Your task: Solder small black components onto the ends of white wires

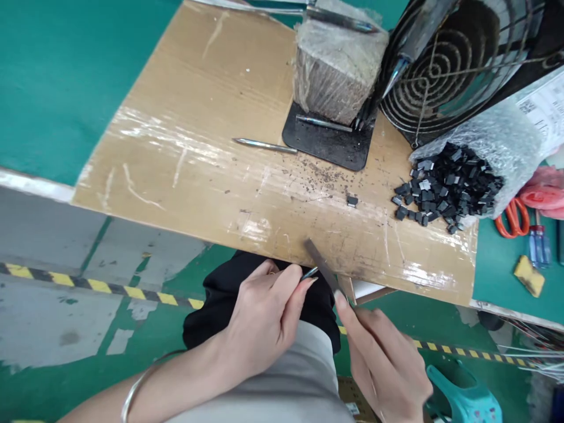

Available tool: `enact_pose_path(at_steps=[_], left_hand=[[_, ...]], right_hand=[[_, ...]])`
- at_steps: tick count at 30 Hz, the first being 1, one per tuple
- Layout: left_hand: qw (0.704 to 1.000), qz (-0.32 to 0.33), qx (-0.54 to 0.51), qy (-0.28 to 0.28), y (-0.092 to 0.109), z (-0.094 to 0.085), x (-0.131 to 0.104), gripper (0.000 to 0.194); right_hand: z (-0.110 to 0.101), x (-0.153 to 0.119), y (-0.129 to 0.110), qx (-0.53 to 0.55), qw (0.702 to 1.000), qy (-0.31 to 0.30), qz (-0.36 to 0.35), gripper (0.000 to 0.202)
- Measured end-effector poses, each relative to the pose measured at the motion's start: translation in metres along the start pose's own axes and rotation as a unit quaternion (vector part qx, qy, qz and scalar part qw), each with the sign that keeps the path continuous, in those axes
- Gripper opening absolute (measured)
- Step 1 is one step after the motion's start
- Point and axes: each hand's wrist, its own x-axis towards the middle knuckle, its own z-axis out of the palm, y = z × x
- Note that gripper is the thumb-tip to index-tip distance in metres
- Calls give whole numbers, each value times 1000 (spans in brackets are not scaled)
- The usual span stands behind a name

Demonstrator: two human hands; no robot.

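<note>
My left hand point(264, 311) pinches a thin metal pin point(309, 272) by its end, just below the front edge of the cardboard-covered board point(185, 158). My right hand point(383, 364) grips a flat metal file point(321, 265), index finger laid along it; the file's blade crosses the tip of the pin. A bracelet sits on my left wrist.
On the board lie a loose metal pin point(264, 145), a black plate point(328, 144) with a wrapped block point(337, 64) and more pins, one black chip point(351, 201), and a bubble-wrap bag spilling several black chips point(445, 188). A wire fan guard point(458, 64), orange scissors point(513, 217) and screwdriver point(538, 244) are at right.
</note>
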Motion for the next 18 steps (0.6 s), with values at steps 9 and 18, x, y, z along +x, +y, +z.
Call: enact_pose_path(at_steps=[9,18], left_hand=[[987,-109,-108,-52,6,-6,3,31],[941,-203,-258,-85,8,-9,6,41]], right_hand=[[5,2,3,2,1000,20,-9,60],[12,1,5,0,999,42,-6,57]])
